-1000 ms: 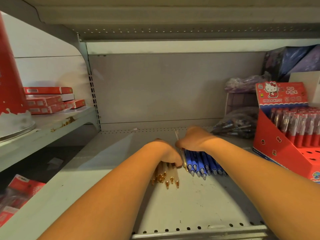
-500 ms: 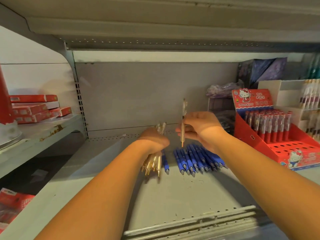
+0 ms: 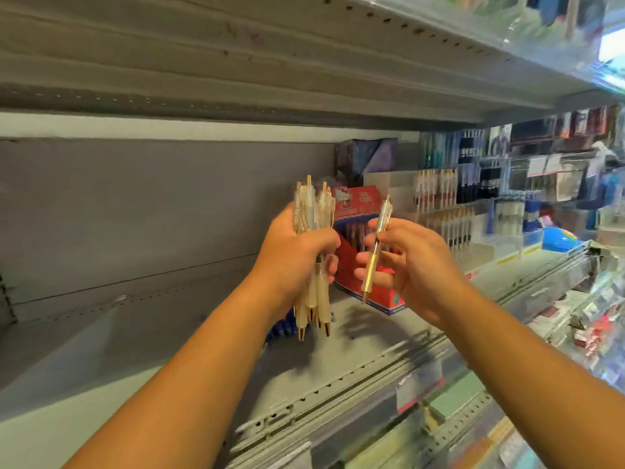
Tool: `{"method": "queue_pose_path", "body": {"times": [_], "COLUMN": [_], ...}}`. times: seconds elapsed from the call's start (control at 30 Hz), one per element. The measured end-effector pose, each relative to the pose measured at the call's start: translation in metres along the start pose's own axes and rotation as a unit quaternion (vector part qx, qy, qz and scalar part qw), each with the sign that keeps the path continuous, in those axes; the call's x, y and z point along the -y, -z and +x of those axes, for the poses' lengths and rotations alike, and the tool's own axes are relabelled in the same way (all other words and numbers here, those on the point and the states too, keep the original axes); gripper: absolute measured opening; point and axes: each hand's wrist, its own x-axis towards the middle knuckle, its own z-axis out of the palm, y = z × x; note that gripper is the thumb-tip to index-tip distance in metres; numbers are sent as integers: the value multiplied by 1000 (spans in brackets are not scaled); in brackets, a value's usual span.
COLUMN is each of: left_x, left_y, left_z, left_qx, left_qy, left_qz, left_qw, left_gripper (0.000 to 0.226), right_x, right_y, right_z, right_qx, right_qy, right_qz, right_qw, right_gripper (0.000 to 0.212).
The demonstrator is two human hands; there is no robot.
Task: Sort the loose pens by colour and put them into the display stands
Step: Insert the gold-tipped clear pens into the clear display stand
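My left hand [image 3: 297,252] grips a bundle of cream-and-gold pens [image 3: 313,299], held upright above the shelf with tips down. My right hand [image 3: 406,262] pinches one single gold pen [image 3: 373,255], also upright, a short way to the right of the bundle. Behind both hands stands a red display stand [image 3: 351,204] with a cartoon cat header and red pens in it. Blue pens [image 3: 282,328] lie on the grey shelf [image 3: 135,333], mostly hidden by my left forearm. A clear tiered stand [image 3: 446,225] with several pens is further right.
More pen racks and packaged stationery [image 3: 541,170] fill the right side. The underside of the upper shelf [image 3: 236,62] hangs close overhead. The shelf's front rail [image 3: 338,397] carries price tags, with lower shelves of goods at the bottom right.
Both hands rose off the shelf with their gold pens, and my view swung up and to the right. The blue pens stayed on the shelf.
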Motion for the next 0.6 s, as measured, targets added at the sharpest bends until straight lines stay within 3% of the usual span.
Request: {"method": "queue_pose_path", "body": {"times": [0.33,0.5,0.6], "left_x": [33,51,61], "left_y": [-173,-243,-273], "left_z": [27,48,60], "left_qx": [47,40,38], "left_qy": [-41,-49,-50], "left_qz": [-102,-107,-100], "left_qw": [993,992,993], "left_gripper": [26,25,24], "right_x": [77,96,99], "right_y": [171,240,267], "right_z": [-28,-17,-3], "right_qx": [-55,-41,-26], "right_qy": [59,66,64], "right_qz": [-51,-63,-68], "right_qw": [995,995,995], "right_gripper": [23,42,39]}}
